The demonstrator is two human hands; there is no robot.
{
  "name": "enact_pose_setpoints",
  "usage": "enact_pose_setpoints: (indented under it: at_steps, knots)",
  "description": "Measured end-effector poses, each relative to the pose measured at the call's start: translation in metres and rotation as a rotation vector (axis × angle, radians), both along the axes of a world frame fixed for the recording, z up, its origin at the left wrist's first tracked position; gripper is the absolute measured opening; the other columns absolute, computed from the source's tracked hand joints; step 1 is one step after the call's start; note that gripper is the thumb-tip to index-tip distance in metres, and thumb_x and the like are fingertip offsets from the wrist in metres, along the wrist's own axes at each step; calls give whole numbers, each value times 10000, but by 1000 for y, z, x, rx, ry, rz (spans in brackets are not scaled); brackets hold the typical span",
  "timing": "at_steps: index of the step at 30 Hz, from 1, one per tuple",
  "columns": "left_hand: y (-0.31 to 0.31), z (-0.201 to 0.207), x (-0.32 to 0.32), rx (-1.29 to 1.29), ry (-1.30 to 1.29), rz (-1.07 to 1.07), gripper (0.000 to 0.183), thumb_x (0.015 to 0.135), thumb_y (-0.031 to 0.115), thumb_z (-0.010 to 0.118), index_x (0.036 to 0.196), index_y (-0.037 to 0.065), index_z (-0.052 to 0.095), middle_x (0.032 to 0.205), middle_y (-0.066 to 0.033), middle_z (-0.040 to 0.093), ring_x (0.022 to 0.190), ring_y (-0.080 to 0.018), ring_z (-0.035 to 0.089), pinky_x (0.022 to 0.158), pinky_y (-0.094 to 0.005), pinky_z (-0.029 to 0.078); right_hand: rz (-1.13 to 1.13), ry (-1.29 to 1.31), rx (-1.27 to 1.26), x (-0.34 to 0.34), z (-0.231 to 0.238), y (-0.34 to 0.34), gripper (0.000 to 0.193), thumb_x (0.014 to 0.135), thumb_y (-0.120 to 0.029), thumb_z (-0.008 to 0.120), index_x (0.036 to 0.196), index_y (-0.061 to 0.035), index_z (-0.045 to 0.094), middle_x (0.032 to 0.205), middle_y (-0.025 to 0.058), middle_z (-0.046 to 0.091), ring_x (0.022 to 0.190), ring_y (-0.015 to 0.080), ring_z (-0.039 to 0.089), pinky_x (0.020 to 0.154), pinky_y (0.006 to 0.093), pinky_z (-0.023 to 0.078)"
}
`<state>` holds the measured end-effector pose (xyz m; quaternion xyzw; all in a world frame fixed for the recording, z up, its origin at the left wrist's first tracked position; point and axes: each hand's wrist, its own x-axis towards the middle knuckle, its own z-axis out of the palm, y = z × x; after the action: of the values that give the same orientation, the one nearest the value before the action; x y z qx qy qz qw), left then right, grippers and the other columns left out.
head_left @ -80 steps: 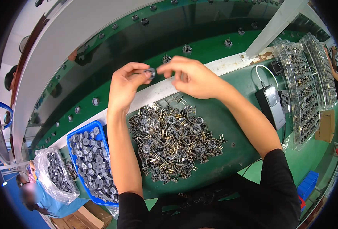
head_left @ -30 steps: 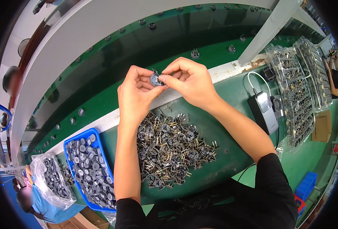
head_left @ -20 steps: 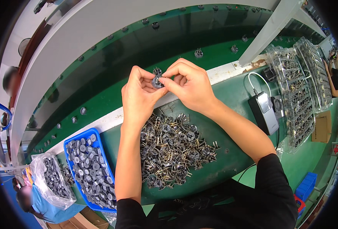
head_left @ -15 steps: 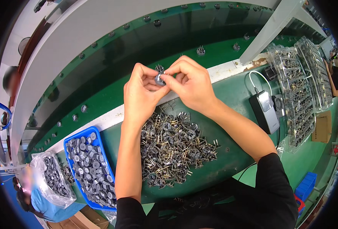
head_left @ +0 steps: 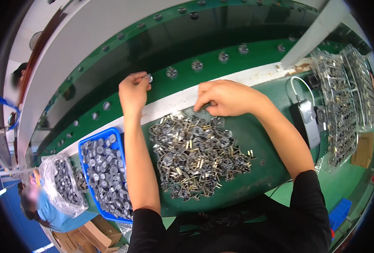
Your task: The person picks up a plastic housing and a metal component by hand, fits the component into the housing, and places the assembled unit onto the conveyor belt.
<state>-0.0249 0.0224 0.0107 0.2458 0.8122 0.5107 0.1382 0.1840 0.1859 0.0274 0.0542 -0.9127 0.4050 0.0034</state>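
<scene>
Over the green belt, my left hand (head_left: 133, 93) pinches a small round grey plug part (head_left: 149, 78) between thumb and fingertips. My right hand (head_left: 229, 98) hovers at the white rail and the far edge of a heap of metal-pinned parts (head_left: 195, 158). Its fingers are bent, with thumb and forefinger apart and nothing visible between them. Beside my left forearm stands a blue tray (head_left: 85, 168) filled with round grey caps (head_left: 107, 175).
Similar round parts (head_left: 197, 65) stand spaced along the green conveyor belt (head_left: 182, 84). At right are a black-and-white device with a cable (head_left: 308, 122) and clear plastic trays of parts (head_left: 339, 105). At left, another person sits near a plastic bag of caps (head_left: 64, 181).
My hands were together, working on a round part. Now they are apart: the left has moved left over the belt with a part, the right has moved right and down toward the heap.
</scene>
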Motion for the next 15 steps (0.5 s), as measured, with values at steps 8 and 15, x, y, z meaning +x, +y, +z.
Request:
enact_pose_setpoints:
  at_steps: [8,15]
  knots:
    - [-18,-15,-27,-60,98,73,275,855,184,670,1041,-15,710,898,-139,735,816,-198,701,764,-311,532,-82,-61,55,3,-7,-2,121,780,-71,722,900,-82,711,913,60,605,880,241,625,763,379,493]
    - [-40,-19,-38,-896,525,535,384,838,150,602,1219,122,637,1231,-196,597,1118,-409,566,949,-427,461,-227,156,55,-2,-12,-3,114,852,-48,631,934,-46,711,924,67,579,879,271,605,766,380,485]
